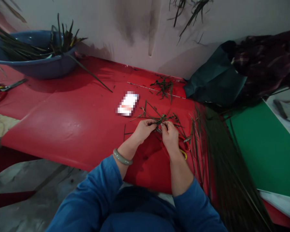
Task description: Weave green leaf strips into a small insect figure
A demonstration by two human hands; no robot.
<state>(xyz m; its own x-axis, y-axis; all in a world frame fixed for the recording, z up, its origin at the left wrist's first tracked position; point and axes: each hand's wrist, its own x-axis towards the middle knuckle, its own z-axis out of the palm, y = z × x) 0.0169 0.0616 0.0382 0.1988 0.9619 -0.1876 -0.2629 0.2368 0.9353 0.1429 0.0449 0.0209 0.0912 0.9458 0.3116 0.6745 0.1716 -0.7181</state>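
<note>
My left hand [145,129] and my right hand [169,133] meet over the red table cover [87,125]. Between their fingertips is a small knot of dark green leaf strips [162,118], pinched from both sides. Loose ends of the strips stick out around it. Partly under my right hand lies a pair of scissors with red and yellow handles [184,154]; its blades are mostly hidden. Cut leaf scraps [145,111] surround my hands, and a small pile of leaf pieces [163,87] lies beyond them.
A phone with a blurred screen [128,103] lies left of the scraps. At the back left stands a blue basin [45,69] of long leaves, with other scissors [13,84] nearby. Long leaf strips [222,161] spread along the right, beside a green board [263,151] and a dark bag [215,74].
</note>
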